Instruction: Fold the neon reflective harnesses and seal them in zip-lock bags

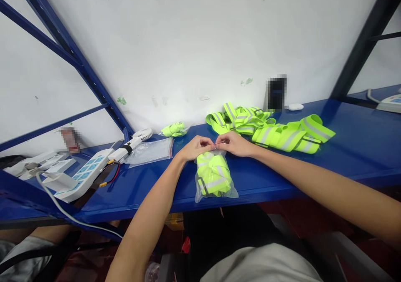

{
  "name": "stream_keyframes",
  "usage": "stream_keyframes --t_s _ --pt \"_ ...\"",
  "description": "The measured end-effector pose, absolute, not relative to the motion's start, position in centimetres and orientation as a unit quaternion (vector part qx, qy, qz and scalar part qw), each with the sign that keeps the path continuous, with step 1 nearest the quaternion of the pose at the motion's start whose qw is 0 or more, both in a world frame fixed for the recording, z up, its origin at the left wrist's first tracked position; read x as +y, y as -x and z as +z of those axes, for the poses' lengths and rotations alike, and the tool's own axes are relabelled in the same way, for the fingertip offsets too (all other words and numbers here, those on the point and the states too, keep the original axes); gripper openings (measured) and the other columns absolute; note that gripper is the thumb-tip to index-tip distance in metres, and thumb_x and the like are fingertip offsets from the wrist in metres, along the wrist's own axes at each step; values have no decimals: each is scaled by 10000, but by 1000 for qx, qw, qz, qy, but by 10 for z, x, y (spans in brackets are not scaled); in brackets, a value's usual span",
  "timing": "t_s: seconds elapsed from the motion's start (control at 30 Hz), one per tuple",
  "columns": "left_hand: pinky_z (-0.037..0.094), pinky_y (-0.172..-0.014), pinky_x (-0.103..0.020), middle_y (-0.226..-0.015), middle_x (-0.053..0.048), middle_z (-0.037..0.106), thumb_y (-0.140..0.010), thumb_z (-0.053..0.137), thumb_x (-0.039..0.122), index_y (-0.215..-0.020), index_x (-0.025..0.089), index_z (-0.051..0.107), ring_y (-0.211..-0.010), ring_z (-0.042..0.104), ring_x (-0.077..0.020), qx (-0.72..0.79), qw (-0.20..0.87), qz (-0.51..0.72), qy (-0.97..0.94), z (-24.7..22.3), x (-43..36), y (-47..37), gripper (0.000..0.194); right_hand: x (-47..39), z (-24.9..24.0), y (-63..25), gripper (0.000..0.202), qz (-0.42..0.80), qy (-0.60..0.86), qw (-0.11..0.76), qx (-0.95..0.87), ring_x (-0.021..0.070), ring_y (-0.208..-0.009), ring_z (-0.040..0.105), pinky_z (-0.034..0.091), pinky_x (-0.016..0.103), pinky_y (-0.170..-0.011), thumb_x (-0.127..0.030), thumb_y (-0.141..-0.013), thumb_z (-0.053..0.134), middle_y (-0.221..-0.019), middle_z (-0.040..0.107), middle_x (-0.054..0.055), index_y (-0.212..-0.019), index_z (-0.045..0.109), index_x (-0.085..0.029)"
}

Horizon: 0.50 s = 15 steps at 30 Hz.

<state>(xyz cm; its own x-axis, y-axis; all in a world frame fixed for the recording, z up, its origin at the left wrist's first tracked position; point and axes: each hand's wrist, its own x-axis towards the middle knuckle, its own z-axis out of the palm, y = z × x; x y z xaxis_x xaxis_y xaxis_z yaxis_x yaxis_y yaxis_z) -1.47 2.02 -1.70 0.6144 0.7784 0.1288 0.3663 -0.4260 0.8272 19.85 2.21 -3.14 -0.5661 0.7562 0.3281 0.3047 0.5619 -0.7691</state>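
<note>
A clear plastic bag (215, 177) with a folded yellow-green reflective strap inside lies at the front edge of the blue table (253, 181). My left hand (198, 147) pinches the bag's reddish top edge from the left. From the right, my right hand (233, 143) pinches the same edge, its fingertips close to those of the left. Behind and to the right of my hands, loose yellow-green straps with silvery stripes (288, 136) lie in a heap. A smaller bagged strap (174, 129) rests near the wall.
Flat clear bags (153, 151) lie left of my hands, beside a white handheld fan (142, 135). Further left are a power strip (84, 175), a red-black cable (114, 176) and a blue metal frame (75, 56). A white oval object (295, 106) sits at the back right.
</note>
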Motion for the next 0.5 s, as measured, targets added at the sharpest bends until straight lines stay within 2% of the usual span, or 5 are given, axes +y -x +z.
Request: stream_keyframes --t_s 0.2,0.33,0.5 --pt "381 -617 -237 -728 -20 620 -803 677 491 -805 115 689 -651 503 -106 364 387 266 -804 -17 19 13 376 21 -31 -198 249 329 327 346 -816 138 -664 535 390 256 -614 -357 -821 611 -745 649 38 -815 688 -120" --pt "370 -609 -236 -727 -12 609 -802 667 500 -807 122 680 -650 497 -107 358 397 263 -803 -17 19 12 378 22 -31 -199 281 341 319 326 -822 125 -625 487 357 254 -586 -395 -835 588 -701 605 14 -796 670 -129" --pt "347 -590 -230 -684 13 564 -772 691 486 -776 126 643 -622 476 -98 371 420 270 -783 -20 22 12 363 22 -30 -197 208 309 328 339 -826 121 -609 462 319 250 -574 -312 -823 544 -643 550 -9 -710 613 -151"
